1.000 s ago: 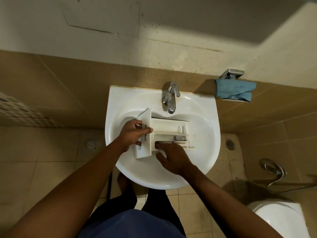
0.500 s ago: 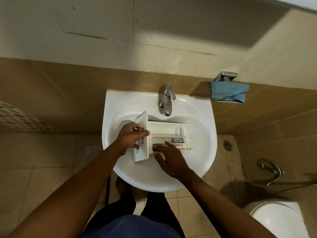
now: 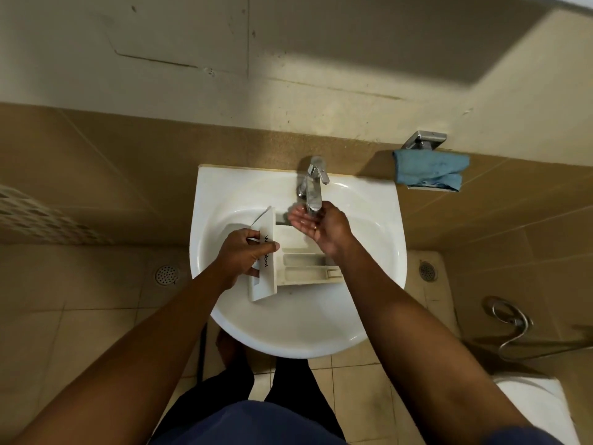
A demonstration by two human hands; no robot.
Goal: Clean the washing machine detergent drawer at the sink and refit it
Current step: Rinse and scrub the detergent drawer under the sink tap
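A white detergent drawer (image 3: 301, 269) lies in the white sink (image 3: 369, 303), its front panel to the left and its compartments facing up. My left hand (image 3: 242, 255) grips that front panel, thumb over the printed label. My right hand (image 3: 321, 224) is cupped palm-up beneath the spout of the chrome tap (image 3: 313, 187), above the drawer's back end, holding nothing. Whether water runs from the tap cannot be made out.
A blue cloth (image 3: 430, 170) hangs on a metal holder on the wall right of the sink. A toilet (image 3: 539, 409) and a spray hose (image 3: 510, 319) are at the lower right. Floor drains (image 3: 166, 273) sit either side of the sink.
My right hand has left the drawer's compartments and moved up under the tap spout, turning palm-up. My left hand keeps its hold on the front panel.
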